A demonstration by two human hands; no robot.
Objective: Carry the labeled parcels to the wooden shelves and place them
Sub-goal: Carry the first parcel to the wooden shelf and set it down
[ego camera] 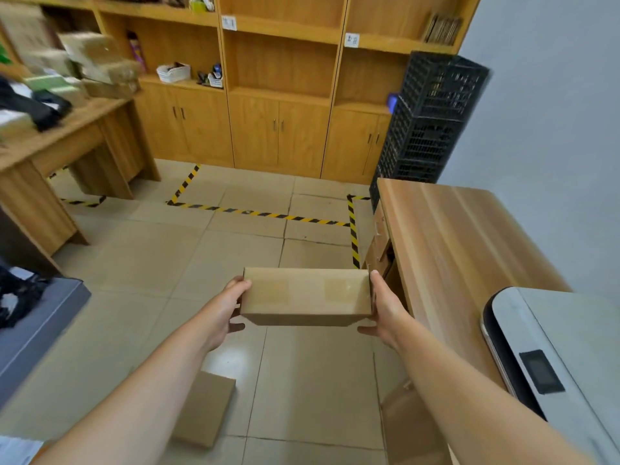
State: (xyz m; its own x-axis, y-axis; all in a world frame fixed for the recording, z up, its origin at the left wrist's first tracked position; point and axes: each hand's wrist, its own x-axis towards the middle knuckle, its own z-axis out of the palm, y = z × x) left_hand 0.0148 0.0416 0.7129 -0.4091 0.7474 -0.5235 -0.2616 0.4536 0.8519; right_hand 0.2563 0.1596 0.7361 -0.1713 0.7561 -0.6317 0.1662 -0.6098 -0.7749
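The parcel hung over the floor, well short of the wooden shelves, pinched only at its ends by the left hand and right hand, so it could perhaps slip, or a foot could catch the flat carton below.

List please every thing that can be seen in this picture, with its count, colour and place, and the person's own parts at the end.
parcel: one, brown cardboard, held in the air at centre
wooden shelves: one long unit, light wood, along the far wall, cupboard doors below
black crates: one stack, black, far right corner by the shelves
table: one, wood, at right
machine: one, white and grey, near right on the table
desk: one, wood, at left, piled with blurred boxes
floor tape: striped, yellow and black, on the tiles before the shelves
flat box: one, brown, on the floor below the arms
left hand: on the parcel's left end
right hand: on the parcel's right end
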